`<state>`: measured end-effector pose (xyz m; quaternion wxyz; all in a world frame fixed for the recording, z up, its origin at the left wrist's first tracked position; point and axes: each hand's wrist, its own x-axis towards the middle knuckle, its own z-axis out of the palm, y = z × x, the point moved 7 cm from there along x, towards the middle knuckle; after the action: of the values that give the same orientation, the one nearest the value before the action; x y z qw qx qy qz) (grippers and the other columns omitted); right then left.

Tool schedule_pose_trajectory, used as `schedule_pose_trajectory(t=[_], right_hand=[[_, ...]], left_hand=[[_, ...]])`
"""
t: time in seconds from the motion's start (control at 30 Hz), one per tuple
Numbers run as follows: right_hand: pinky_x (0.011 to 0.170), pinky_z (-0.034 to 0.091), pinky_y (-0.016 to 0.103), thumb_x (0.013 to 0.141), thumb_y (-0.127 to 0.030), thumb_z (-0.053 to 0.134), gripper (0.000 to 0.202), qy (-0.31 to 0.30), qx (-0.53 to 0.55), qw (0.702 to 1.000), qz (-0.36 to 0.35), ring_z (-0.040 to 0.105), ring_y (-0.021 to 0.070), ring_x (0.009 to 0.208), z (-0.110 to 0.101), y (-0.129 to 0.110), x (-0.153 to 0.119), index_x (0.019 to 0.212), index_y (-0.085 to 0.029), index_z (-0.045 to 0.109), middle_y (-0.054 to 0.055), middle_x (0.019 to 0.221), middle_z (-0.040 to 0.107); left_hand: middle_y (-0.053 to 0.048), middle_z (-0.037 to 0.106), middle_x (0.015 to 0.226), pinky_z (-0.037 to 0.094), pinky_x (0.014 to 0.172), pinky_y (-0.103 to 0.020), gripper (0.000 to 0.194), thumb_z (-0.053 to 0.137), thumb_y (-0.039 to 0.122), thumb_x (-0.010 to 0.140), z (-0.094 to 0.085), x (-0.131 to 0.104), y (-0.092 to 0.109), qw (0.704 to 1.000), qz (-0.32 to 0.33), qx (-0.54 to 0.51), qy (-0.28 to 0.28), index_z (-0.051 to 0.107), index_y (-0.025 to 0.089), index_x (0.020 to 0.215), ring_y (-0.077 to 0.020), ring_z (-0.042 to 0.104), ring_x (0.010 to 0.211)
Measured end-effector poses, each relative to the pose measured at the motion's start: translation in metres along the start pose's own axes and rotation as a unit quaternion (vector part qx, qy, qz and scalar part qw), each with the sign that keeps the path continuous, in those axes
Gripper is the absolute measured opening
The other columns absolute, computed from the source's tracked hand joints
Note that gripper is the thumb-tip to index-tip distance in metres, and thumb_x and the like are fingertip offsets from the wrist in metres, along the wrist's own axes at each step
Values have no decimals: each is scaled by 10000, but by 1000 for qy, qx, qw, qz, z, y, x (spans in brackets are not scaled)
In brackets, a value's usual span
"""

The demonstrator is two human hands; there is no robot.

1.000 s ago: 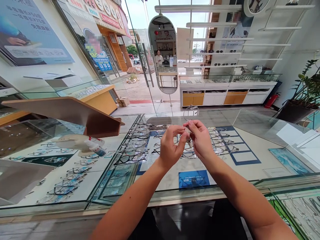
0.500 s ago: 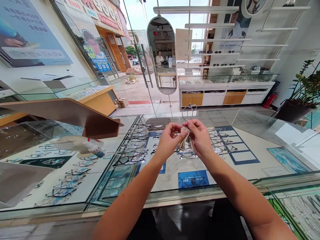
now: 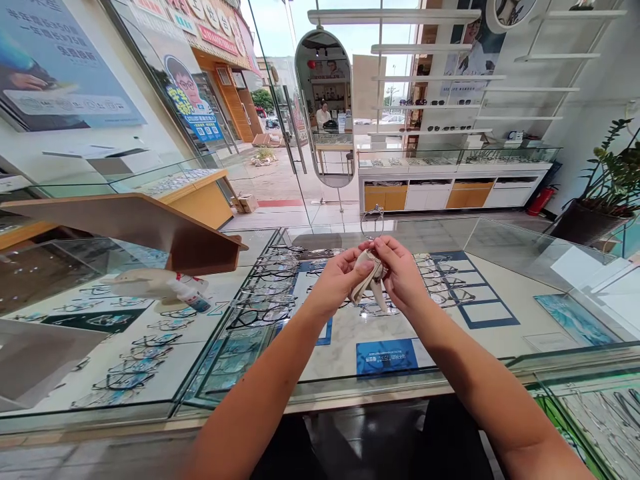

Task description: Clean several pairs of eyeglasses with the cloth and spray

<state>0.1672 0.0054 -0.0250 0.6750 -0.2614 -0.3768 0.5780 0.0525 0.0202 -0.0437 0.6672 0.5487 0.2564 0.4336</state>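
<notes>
Glass tabletop (image 3: pixel 345 337), greenish edges, pale base showing through. Clock read from its middle. Ten o'clock: brown wooden stand (image 3: pixel 207 248). Nine o'clock: white bottle (image 3: pixel 191 293), tilted; pale rounded object (image 3: pixel 135 283) just beside it. Also nine, nearer in: row of eyeglasses (image 3: pixel 264 315); whether on or beneath glass, cannot tell. Between four and five: blue card (image 3: pixel 387 358), level likewise unclear. Three o'clock: navy-bordered panel (image 3: pixel 493 325), same doubt.

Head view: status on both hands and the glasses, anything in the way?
Left hand pinching pale cloth. Right hand gripping thin-rimmed glasses. Round rim up, above hands. Hands and cloth hide the rest.
</notes>
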Motion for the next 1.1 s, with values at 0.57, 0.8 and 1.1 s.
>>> schedule_pose_trajectory(t=[0.57,0.8,1.1], right_hand=[[721,575,295,698,-521,994,389,-23,5,999,22,678,175,800,-1,4,4,801,-248,736,38,951,812],[905,525,329,808,-446,871,254,-42,-114,993,-13,651,196,920,-14,1,15,965,-255,814,13,994,772],[822,496,350,972,-559,730,303,-18,-305,937,-170,603,206,830,-12,-15,8,970,-260,681,14,886,688]], left_hand=[[-29,723,843,456,685,-266,483,959,521,781,2,-3,18,996,28,79,-36,820,152,1060,-151,602,732],[-50,789,906,549,714,-267,502,984,513,733,-24,2,24,995,64,-2,80,806,170,1054,-177,692,771],[-34,780,902,566,753,-253,501,989,506,718,-25,5,27,993,81,5,87,786,164,1022,-155,684,792]])
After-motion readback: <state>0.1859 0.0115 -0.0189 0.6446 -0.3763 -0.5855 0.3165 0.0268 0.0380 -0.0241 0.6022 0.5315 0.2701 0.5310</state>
